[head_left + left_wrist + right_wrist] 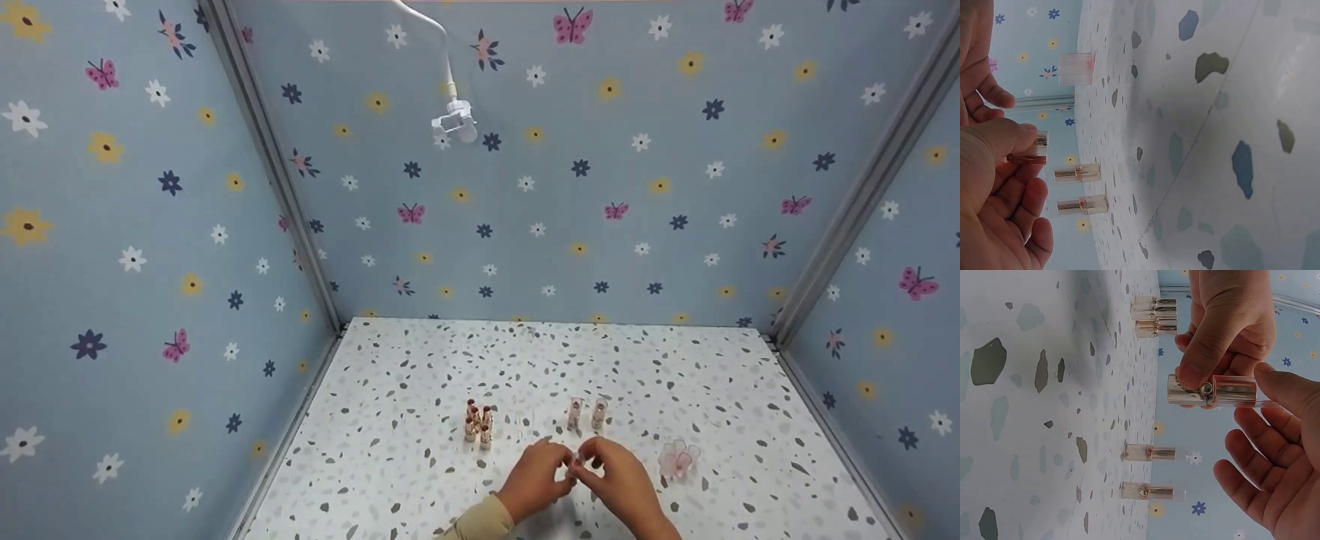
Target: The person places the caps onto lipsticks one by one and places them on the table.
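Observation:
Both hands meet over the near part of the table. In the right wrist view, my left hand pinches the gold base of a lipstick tube between thumb and fingers. My right hand holds the clear cap at its other end, the thumb on it. The tube lies sideways in that view, the cap over its upper part. In the left wrist view, the left thumb presses on the tube's shiny base. Just beyond the hands, two capped lipstick tubes stand upright side by side.
Several gold lipstick tubes with dark red tops stand grouped left of the hands. A cluster of clear pinkish caps stands to the right. The speckled white table is bordered by patterned walls; a white clip arm hangs above.

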Available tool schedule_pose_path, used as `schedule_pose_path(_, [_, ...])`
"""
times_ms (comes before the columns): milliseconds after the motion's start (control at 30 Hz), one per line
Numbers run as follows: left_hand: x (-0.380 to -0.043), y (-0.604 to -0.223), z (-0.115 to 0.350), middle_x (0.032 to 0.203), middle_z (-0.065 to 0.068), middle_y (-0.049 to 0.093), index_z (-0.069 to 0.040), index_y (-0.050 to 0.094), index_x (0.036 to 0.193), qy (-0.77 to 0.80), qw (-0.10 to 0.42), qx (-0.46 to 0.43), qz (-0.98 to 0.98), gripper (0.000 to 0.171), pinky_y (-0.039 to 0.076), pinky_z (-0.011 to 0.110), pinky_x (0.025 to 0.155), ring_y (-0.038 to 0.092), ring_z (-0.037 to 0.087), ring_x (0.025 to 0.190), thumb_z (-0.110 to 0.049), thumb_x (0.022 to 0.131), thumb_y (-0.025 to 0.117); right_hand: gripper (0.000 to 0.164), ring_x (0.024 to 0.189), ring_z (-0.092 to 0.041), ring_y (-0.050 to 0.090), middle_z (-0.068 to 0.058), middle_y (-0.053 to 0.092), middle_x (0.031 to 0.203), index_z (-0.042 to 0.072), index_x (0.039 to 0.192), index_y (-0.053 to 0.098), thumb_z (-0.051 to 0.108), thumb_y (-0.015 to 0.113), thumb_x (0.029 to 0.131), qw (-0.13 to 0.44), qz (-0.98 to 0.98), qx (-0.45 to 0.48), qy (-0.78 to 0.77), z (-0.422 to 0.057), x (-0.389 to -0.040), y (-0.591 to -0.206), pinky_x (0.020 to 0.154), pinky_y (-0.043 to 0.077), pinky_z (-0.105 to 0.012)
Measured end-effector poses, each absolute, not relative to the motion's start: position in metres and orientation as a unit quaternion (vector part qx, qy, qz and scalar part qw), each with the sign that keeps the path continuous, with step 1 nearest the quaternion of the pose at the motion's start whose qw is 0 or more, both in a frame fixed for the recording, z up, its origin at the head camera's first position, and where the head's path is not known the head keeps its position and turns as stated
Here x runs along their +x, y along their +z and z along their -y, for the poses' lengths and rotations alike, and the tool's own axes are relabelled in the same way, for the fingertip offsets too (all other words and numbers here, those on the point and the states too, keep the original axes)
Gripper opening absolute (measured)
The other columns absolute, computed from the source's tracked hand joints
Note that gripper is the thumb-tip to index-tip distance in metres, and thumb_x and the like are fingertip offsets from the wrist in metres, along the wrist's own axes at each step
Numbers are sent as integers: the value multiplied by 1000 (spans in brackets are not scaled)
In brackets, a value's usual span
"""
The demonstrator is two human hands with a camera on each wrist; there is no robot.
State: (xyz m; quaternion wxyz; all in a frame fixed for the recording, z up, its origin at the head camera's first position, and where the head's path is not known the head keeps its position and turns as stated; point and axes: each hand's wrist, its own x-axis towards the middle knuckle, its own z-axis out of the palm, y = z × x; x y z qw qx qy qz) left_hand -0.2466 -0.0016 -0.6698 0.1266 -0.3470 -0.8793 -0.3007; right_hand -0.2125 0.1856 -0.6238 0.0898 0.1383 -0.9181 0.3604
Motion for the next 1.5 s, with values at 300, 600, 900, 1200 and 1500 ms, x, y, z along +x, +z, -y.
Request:
schedule_pose_path(300, [-245, -670, 2, 92, -10, 69, -19, 68, 102, -296, 130, -350, 879, 18, 49, 36, 103, 60, 5, 86, -18, 86, 78, 22, 77, -13, 62, 12, 65, 86, 23, 96, 66, 33, 83, 86, 88, 916, 140, 366, -187, -215, -626, 68, 48, -25])
schedule_pose_path(600, [-242, -672, 1, 90, -10, 68, -19, 69, 99, -292, 142, -350, 878, 19, 50, 37, 102, 59, 5, 83, -16, 83, 79, 21, 77, -16, 63, 12, 66, 85, 27, 94, 65, 32, 83, 86, 81, 910, 134, 384, -188, -215, -629, 67, 47, -24])
schedule_pose_path(900, [-243, -671, 1, 86, -11, 67, -19, 70, 97, -285, 142, -350, 881, 20, 46, 24, 80, 57, 6, 82, -17, 79, 79, 19, 73, -3, 58, 15, 63, 82, 27, 93, 67, 37, 82, 86, 49, 912, 122, 388, -188, -215, -629, 66, 48, -23])
schedule_pose_path(1200, [-242, -670, 1, 90, -11, 69, -20, 70, 99, -291, 132, -354, 879, 22, 51, 32, 92, 58, 5, 83, -16, 80, 80, 16, 75, -4, 58, 16, 62, 82, 28, 91, 67, 37, 80, 88, 51, 916, 132, 377, -188, -214, -631, 67, 48, -24])
schedule_pose_path(1500, [-248, -669, 3, 92, -13, 69, -22, 69, 101, -295, 104, -351, 883, 19, 50, 27, 87, 58, 2, 84, -20, 85, 79, 20, 80, -16, 63, 11, 67, 88, 26, 95, 70, 40, 81, 87, 79, 924, 115, 357, -190, -213, -632, 68, 48, -27])
